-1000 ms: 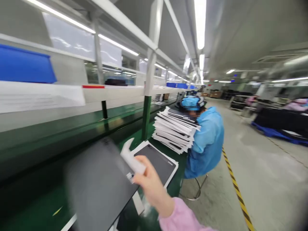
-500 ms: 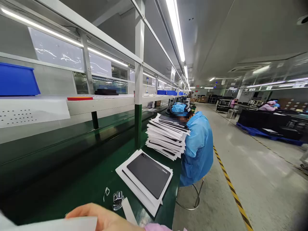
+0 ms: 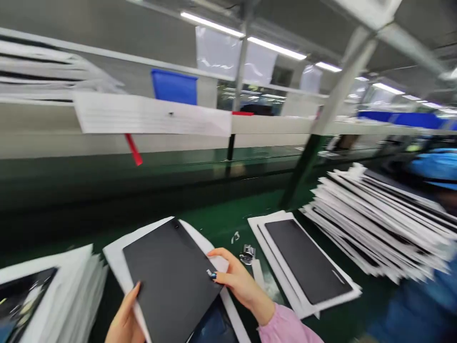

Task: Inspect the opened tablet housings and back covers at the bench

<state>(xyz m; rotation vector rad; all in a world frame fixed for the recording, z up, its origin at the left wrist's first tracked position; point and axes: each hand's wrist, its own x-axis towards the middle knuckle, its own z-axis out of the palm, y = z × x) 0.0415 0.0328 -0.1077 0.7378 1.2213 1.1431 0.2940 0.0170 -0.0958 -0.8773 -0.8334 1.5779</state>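
A dark grey tablet back cover (image 3: 171, 276) with a small camera spot at its top corner is held tilted in front of me. My left hand (image 3: 126, 317) grips its left edge, thumb on top. On its right edge, my right hand (image 3: 239, 281) pinches it between thumb and fingers. White paper sheets (image 3: 119, 257) show behind and beneath the cover. Below its lower edge appears a glossy dark panel (image 3: 216, 321), partly hidden. To the right, a similar cover (image 3: 307, 262) lies on white sheets.
Paper-interleaved panels form a tall stack (image 3: 378, 224) at right, beside a co-worker in blue (image 3: 437, 166). Another stack (image 3: 76, 295) stands at left. A shiny metal object (image 3: 247, 255) and a pale strip (image 3: 257, 274) lie on the green bench (image 3: 221, 224). A shelf (image 3: 271, 125) runs behind.
My view has swung left and down. Both hands and the cover between them have come into view; earlier only one hand showed, at the bottom, by a white sheet.
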